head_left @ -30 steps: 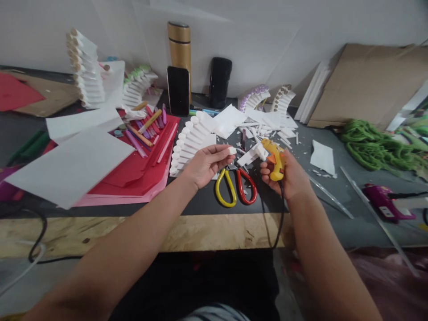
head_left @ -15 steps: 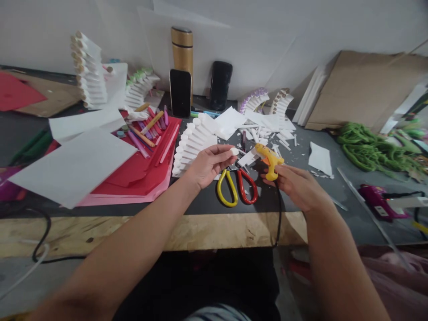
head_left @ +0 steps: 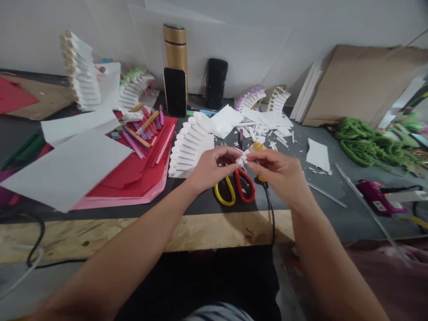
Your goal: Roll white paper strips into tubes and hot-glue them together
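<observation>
A small white piece (head_left: 241, 160), perhaps paper or foam, is pinched between the fingertips of my left hand (head_left: 216, 166) and my right hand (head_left: 277, 168). Both hands are closed on it and meet above the worktop. Behind my right hand lies a yellow hot glue gun (head_left: 261, 146), mostly hidden, its black cord hanging over the table edge. Below my hands rest scissors (head_left: 245, 186) with one red and one yellow handle; their blades are covered. Just left of my left hand stands a fanned row of white paper rolls (head_left: 189, 142).
Red sheets (head_left: 133, 178) with coloured sticks and white paper (head_left: 70, 167) cover the left. A gold flask (head_left: 176, 47) and two phones (head_left: 175, 91) stand at the back. White scraps (head_left: 257, 131) lie mid-table. Green yarn (head_left: 356, 138) and a purple power strip (head_left: 381, 196) are right.
My right hand has let go of the glue gun, which now lies on the table. It has come left to the small white piece in my left hand.
</observation>
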